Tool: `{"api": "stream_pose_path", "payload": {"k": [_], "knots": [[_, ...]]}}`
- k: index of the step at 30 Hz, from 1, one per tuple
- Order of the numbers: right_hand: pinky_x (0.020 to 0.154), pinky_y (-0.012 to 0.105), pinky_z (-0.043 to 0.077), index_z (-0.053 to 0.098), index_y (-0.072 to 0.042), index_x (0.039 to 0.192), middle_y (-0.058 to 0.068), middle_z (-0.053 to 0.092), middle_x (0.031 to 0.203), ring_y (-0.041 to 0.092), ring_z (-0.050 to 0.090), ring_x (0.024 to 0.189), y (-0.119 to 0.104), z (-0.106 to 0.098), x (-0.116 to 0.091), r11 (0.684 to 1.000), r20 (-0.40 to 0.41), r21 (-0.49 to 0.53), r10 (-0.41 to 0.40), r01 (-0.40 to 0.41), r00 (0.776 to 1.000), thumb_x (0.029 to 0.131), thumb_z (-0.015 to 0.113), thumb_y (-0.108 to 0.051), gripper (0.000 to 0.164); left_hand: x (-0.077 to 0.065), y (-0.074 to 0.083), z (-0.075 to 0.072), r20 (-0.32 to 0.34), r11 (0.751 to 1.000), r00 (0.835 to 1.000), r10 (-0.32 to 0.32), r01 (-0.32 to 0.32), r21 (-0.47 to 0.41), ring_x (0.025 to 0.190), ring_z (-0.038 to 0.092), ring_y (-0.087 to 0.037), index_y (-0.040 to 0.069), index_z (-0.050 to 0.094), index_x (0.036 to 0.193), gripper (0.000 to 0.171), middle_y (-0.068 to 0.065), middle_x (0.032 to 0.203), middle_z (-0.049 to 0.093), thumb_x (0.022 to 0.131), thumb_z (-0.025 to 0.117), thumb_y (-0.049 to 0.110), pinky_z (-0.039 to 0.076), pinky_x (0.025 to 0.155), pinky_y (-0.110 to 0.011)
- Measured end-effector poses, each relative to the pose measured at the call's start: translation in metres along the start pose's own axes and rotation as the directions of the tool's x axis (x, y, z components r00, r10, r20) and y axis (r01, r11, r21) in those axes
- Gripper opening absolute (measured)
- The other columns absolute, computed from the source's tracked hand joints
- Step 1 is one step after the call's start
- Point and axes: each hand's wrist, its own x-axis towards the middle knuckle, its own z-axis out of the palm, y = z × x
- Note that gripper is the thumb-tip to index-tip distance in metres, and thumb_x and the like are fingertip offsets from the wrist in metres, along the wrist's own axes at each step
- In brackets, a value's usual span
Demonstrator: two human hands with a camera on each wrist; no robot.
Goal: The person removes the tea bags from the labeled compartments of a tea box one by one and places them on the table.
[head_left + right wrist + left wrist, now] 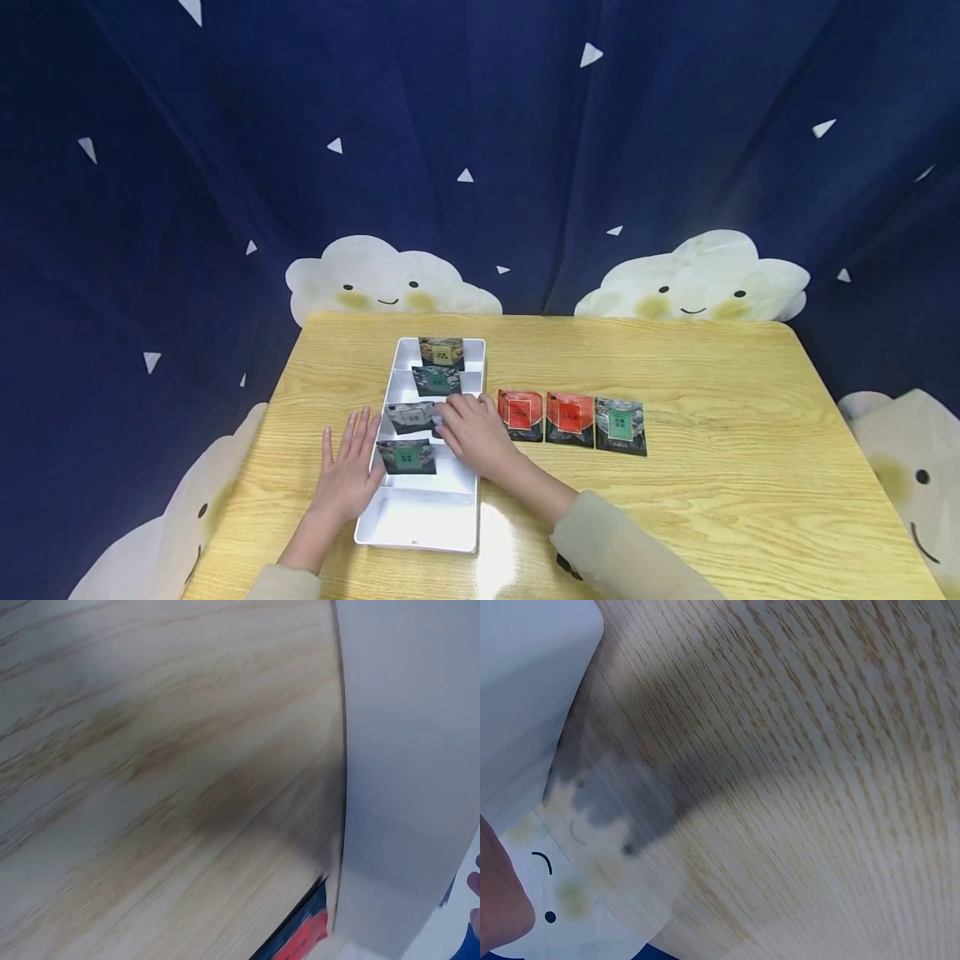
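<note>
A long white divided tray [416, 521] lies on the table with several sachets leaning in its compartments. My right hand [477, 435] reaches over the tray's right rim, its curled fingers pinching the right side of a grey-and-black sachet [409, 417]. Nearer to me in the tray is a sachet with a green label [407, 456]. Behind the grey one stand another green-labelled sachet [437, 381] and a yellow-labelled sachet [442, 353]. My left hand [350, 471] rests along the tray's left side, fingers straight and spread. Its edge [501, 896] shows beside the tray wall in the left wrist view.
Right of the tray, two red-labelled sachets [521, 414] [570, 418] and one green-labelled sachet [620, 425] lie flat in a row on the wooden table [720, 483]. A dark blue curtain [525, 108] with clouds hangs behind the table's far edge.
</note>
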Motion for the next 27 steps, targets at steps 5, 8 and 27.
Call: {"api": "stream_pose_path", "payload": {"k": [5, 8, 27], "knots": [[0.091, 0.035, 0.034, 0.052, -0.022, 0.121, -0.004, 0.052, 0.116, 0.013, 0.047, 0.106, -0.015, 0.004, 0.004, 0.999, 0.061, -0.02, -0.031, 0.033, 0.998, 0.094, 0.041, -0.04, 0.034, 0.0, 0.0, 0.0, 0.015, 1.0, 1.0, -0.007, 0.007, -0.006, 0.139, 0.002, -0.032, 0.007, 0.016, 0.146, 0.07, -0.014, 0.153, 0.008, 0.087, 0.046, 0.028, -0.008, 0.108, -0.055], [0.093, 0.036, 0.034, 0.052, -0.023, 0.121, -0.005, 0.052, 0.118, 0.013, 0.047, 0.108, -0.021, 0.008, 0.005, 0.999, 0.089, -0.031, -0.042, 0.045, 0.995, 0.094, 0.041, -0.042, 0.035, 0.001, -0.001, 0.001, 0.02, 1.0, 1.0, -0.007, 0.007, -0.01, 0.14, 0.001, -0.031, 0.007, 0.016, 0.146, 0.07, -0.013, 0.153, 0.007, 0.087, 0.046, 0.028, -0.009, 0.108, -0.054], [0.092, 0.035, 0.037, 0.058, -0.025, 0.108, -0.01, 0.059, 0.106, 0.01, 0.053, 0.098, -0.037, 0.028, 0.011, 0.984, 0.111, -0.135, -0.102, 0.116, 0.989, 0.093, 0.044, -0.042, 0.026, 0.0, -0.002, 0.003, -0.006, 1.0, 1.0, 0.012, -0.012, -0.012, 0.139, 0.004, -0.032, 0.008, 0.016, 0.146, 0.069, -0.013, 0.153, 0.009, 0.088, 0.046, 0.029, -0.012, 0.108, -0.052]]}}
